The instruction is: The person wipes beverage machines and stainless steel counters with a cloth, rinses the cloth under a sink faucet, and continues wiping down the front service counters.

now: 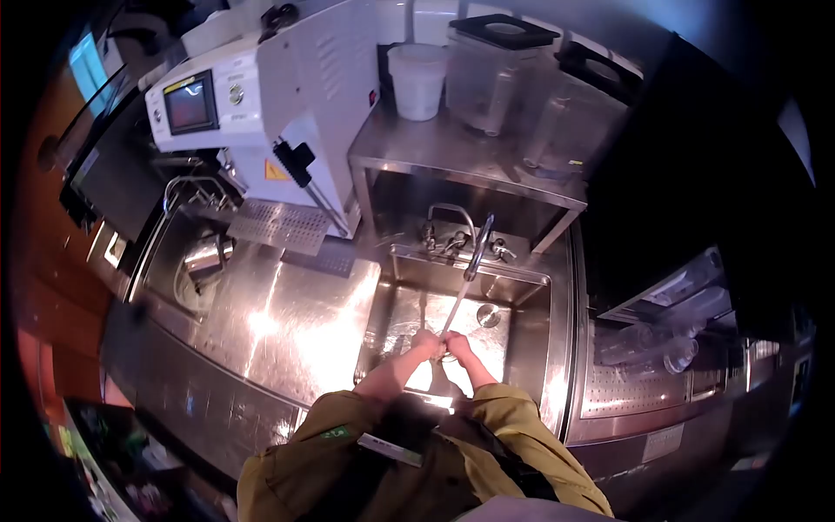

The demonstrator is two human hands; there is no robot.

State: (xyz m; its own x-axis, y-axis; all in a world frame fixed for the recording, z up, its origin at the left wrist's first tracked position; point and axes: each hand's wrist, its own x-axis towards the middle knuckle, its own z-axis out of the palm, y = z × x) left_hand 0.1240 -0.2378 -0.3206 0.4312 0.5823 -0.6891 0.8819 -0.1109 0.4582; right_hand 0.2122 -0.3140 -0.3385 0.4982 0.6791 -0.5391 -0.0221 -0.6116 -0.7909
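Both hands are together over a steel sink [531, 322], in the stream of water [456, 306] that falls from a curved faucet [478, 252]. My left hand [427, 344] is at the stream's left side, its fingers too small and blurred to read. Close beside it, my right hand [456, 344] is on the right of the stream. Whether either hand holds anything cannot be made out. A round drain [489, 315] shows in the sink floor, to the right of the stream.
A steel shelf [435, 161] behind the sink bears a white bucket [417, 83] and two clear containers. On the left are a white machine [287, 96] with a screen and a steel counter [270, 313]. Clear cups [678, 352] stand at the right.
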